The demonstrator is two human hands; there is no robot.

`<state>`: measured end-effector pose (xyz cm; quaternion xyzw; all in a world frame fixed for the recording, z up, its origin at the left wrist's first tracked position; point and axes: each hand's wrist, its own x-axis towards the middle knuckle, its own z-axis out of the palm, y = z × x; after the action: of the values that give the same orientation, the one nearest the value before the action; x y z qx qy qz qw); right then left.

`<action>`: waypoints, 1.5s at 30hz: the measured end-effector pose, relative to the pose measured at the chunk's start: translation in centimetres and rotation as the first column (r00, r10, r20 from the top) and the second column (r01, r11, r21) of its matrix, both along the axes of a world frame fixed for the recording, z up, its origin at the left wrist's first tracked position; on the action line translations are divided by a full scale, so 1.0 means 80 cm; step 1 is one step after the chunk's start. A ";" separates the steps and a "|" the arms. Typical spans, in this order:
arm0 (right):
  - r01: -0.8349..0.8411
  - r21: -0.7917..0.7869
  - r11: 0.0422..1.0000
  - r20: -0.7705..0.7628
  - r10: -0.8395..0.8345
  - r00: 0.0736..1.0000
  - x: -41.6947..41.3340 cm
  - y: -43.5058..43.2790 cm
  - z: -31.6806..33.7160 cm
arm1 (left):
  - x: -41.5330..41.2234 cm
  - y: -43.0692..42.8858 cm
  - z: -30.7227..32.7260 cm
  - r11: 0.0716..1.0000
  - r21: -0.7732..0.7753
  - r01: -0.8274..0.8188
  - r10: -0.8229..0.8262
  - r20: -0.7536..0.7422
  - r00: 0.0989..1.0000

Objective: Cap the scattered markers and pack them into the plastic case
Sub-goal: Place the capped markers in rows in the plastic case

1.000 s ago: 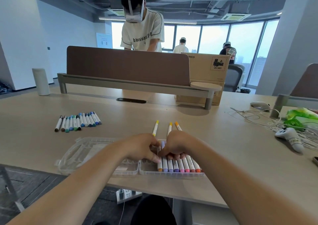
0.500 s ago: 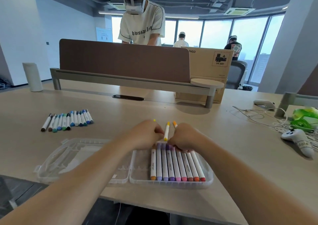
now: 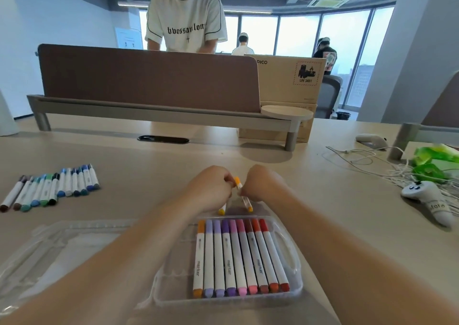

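Well, both hands are busy just beyond the plastic case (image 3: 223,303). The left grip (image 3: 211,190) is curled round one yellow marker (image 3: 221,211), whose end pokes out beneath it. The right grip (image 3: 264,186) pinches one orange marker (image 3: 246,201), tilted, its cap up between the two fists. Nine capped markers (image 3: 238,257) lie side by side in the case's right half. Roughly a dozen blue and green markers (image 3: 49,188), too tightly packed to count surely, sit in one row on the desk (image 3: 149,165), well off left.

Nine capped markers (image 3: 239,257) in clear case (image 3: 173,282)
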<state>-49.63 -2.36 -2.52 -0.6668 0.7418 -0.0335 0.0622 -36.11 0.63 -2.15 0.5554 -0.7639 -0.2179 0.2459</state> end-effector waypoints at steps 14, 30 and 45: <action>-0.157 0.130 0.979 0.311 0.110 0.944 0.053 0.086 0.045 | 0.058 0.046 0.001 0.997 -0.021 -0.070 0.068 -0.063 0.996; -0.239 0.412 0.879 0.356 0.086 0.930 0.098 0.148 0.027 | 0.113 0.118 -0.011 0.999 0.030 0.044 -0.049 0.223 0.974; -0.261 0.442 0.858 0.277 0.146 0.950 0.096 0.141 0.026 | 0.112 0.116 -0.006 0.971 0.162 0.178 -0.219 0.286 0.933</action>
<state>-41.97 8.91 -0.48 -0.6977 0.6396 0.0772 0.3132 -27.14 9.88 -2.63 0.5173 -0.8283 -0.2051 0.0653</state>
